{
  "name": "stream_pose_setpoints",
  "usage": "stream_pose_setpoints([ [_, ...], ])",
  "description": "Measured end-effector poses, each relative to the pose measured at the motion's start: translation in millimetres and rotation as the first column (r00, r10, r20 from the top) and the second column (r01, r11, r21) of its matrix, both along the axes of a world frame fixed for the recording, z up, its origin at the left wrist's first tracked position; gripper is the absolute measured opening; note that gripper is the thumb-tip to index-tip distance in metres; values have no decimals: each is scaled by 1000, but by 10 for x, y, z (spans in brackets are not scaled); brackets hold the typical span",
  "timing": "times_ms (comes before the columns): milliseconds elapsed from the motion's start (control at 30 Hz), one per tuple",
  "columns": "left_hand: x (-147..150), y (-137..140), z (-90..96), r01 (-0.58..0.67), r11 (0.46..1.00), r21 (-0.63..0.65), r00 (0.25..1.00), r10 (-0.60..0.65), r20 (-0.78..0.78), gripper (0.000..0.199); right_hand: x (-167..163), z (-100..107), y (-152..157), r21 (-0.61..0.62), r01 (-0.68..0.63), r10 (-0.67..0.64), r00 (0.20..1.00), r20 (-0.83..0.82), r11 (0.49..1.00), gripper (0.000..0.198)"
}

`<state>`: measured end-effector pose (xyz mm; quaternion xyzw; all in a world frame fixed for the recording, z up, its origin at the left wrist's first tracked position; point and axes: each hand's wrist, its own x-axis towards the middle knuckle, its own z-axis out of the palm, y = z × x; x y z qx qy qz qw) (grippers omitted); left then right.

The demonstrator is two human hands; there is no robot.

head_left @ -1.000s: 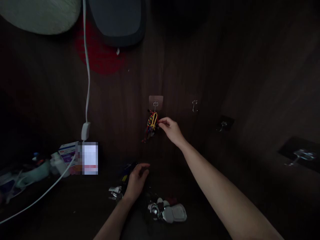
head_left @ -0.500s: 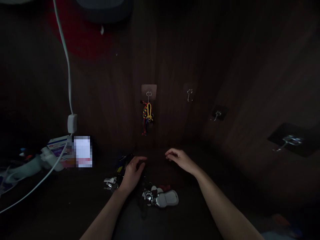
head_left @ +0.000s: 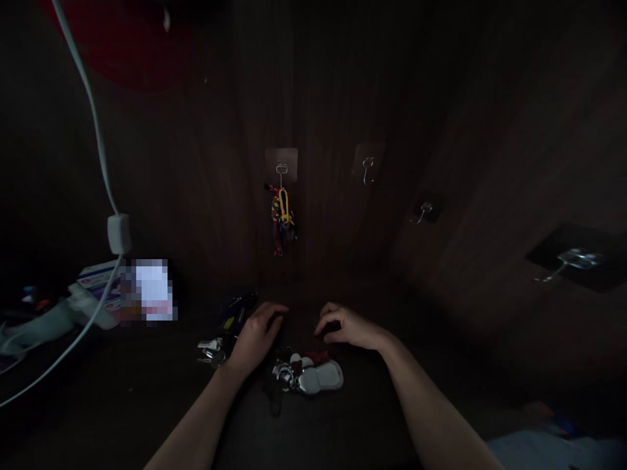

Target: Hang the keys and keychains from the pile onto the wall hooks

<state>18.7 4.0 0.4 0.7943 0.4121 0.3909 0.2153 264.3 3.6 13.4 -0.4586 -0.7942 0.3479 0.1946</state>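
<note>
So we've got both hands low over the dark surface, and the grip is loose on each side: the left hand has finger and thumb apart, the right hand is curled with a gap between thumb and fingers, and we see nothing in either. The silvery key bunch lies on the surface between our forearms, just on our side of the right fingers. A second set of keys sits left of the left wrist; it's too dark to tell if we're touching its dark strap. The braided cord hangs from the wall hook, and the hook to its right is bare. For handling these well, we'd say pinch the metal ring rather than the chunky fob, keep the loop facing out, and let the loose bits dangle so they don't snag. Slow fingers help in this light, imo.
</note>
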Motion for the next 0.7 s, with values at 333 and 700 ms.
stream_pose_setpoints([
  [333,51,-52,69,80,994,-74,997,-81,-14,20,-264,-88,0,169,9,13,992,-128,986,5],
  [700,103,-61,88,29,993,-117,998,-23,56,9,-548,-49,-32,58,116,-81,901,-427,992,14],
])
